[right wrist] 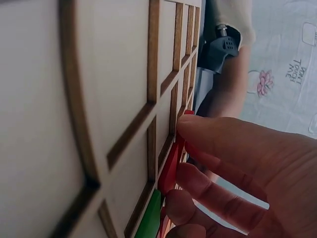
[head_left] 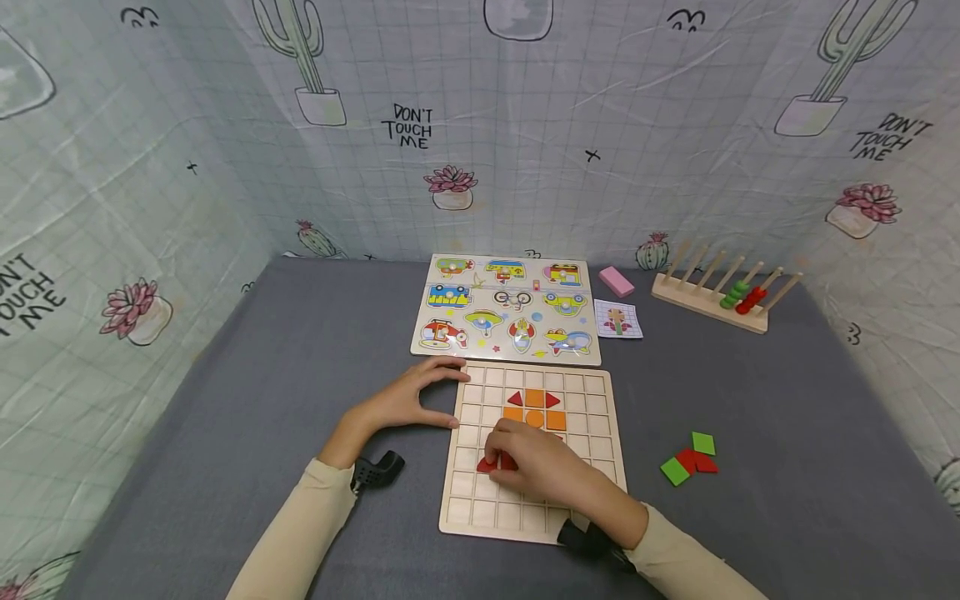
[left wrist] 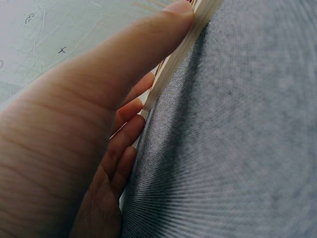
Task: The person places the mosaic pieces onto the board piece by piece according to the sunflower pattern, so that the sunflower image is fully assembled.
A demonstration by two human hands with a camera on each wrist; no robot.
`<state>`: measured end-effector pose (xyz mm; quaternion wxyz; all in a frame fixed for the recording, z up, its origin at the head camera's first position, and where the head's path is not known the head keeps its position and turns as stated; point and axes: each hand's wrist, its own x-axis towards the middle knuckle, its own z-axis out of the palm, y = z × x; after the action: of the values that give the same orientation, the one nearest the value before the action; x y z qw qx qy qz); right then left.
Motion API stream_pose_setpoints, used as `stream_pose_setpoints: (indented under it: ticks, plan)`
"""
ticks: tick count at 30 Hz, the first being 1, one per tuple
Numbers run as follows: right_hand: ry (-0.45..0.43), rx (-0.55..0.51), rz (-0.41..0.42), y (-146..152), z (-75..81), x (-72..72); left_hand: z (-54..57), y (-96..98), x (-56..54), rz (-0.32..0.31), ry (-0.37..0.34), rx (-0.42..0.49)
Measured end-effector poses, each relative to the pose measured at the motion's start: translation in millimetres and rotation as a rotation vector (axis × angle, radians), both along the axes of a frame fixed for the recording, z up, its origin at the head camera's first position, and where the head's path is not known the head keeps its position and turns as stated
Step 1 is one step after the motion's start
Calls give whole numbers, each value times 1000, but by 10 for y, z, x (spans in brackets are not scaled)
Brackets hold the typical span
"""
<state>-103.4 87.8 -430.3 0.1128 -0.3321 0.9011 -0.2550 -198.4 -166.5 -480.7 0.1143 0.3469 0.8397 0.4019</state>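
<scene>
A wooden grid board (head_left: 465,517) lies on the grey table. My left hand (head_left: 408,396) is at its upper left, fingers near the corner and straight thumb against the left edge; the thumb also touches the board edge (left wrist: 171,64) in the left wrist view. My right hand (head_left: 543,462) is low over the grid and pinches a small red piece (head_left: 486,466) between thumb and fingers. Another red piece (right wrist: 169,173) and a green piece (right wrist: 147,220) lie right beside these fingers. Farther up the grid are orange squares (head_left: 534,397), an orange circle (head_left: 534,418) and red triangles (head_left: 515,399).
Loose green (head_left: 702,442) and red pieces (head_left: 705,462) lie to the right. Behind the board are a vehicle picture puzzle (head_left: 480,342), a pattern card (head_left: 618,319), a pink block (head_left: 617,282) and a peg rack (head_left: 690,296) with green and red beads. Printed cloth (head_left: 525,108) walls the table.
</scene>
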Motion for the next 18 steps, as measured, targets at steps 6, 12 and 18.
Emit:
stream_pose_setpoints:
  ticks: [6,12,18]
  plan:
    - [-2,9,17,0,-7,-5,-11,-3,-8,-4,12,0]
    - [-3,3,-9,1,-4,3,-37,-10,-23,-19,36,4]
    - [27,22,0,-3,-4,7,-29,-9,-21,-17,31,5]
